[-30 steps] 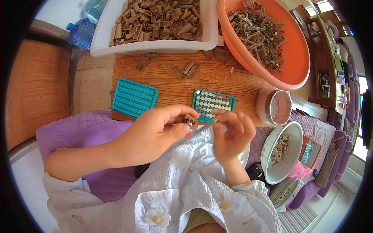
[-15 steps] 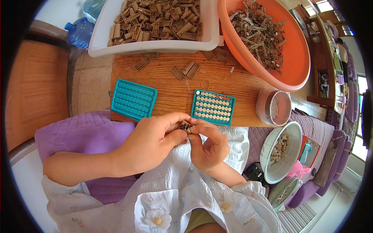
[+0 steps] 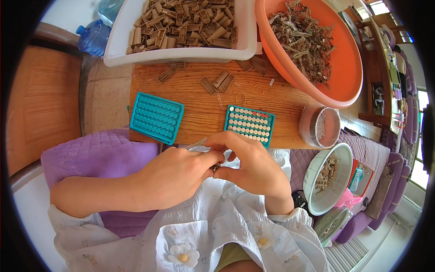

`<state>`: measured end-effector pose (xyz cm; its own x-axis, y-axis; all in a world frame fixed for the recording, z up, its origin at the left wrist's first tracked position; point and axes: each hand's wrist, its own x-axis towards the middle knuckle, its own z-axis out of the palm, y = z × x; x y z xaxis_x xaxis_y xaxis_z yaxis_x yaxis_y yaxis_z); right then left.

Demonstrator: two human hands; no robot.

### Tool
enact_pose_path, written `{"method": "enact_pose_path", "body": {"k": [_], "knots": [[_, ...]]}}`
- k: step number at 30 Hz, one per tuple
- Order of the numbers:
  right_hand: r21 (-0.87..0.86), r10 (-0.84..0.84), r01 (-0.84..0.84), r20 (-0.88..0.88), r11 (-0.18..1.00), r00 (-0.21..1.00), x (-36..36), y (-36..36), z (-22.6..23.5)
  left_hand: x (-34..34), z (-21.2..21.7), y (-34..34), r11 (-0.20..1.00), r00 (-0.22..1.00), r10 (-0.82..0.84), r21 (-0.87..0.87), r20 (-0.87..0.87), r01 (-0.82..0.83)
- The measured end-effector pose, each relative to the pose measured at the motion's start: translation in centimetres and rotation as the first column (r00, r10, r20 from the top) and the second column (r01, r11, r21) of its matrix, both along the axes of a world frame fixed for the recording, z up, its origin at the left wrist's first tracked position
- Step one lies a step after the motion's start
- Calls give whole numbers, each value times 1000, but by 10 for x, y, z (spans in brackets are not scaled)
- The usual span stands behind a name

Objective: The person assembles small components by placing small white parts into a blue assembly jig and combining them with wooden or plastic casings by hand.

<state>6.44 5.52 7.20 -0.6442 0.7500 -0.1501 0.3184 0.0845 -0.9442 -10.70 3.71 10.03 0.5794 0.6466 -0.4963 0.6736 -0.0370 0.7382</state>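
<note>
My left hand (image 3: 179,165) is wrapped around a small brown plastic casing (image 3: 198,143), whose end sticks out above the knuckles. Dark little parts show at its near end, between both hands. My right hand (image 3: 249,163) curves over from the other side, thumb and fingers pinching at that end. Most of the casing is hidden by the fingers. Just beyond my right hand lies a teal tray (image 3: 250,109) with rows of small round whitish discs, a few of them reddish. A second teal tray (image 3: 156,119), its round pockets bare, lies to the left.
At the table's far side stand a white bin (image 3: 181,56) of brown casings and an orange basin (image 3: 346,59) of tangled wired parts. Loose casings (image 3: 217,83) and rubber bands (image 3: 258,89) lie on the wooden table. To the right are a clear round tub (image 3: 306,129) and a pale green basin (image 3: 312,199).
My right hand has moved up and over the casing, its fingers now curled around it. The casing has turned in my left hand, which has rolled over with its back upward.
</note>
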Motion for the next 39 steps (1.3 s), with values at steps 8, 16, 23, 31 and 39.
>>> {"method": "enact_pose_path", "body": {"k": [8,16,23,31,39], "knots": [[-242,-30,1,-115,970,993,-1,-2,-9,-3,-2,1,999,998,48,-19,27,-47],[-178,79,-141,-314,974,946,7,27,-38,-2,7,13,953,964,231,-232,135,-196],[621,-175,9,206,783,963,-27,60,-111,-2,-2,14,770,816,493,-588,303,-247],[698,-360,26,337,716,870,-48,63,-130,-2,-2,14,723,740,570,-645,357,-247],[-73,-567,562,-139,824,812,-9,45,-70,-2,-2,15,712,653,631,-647,418,-273]]}}
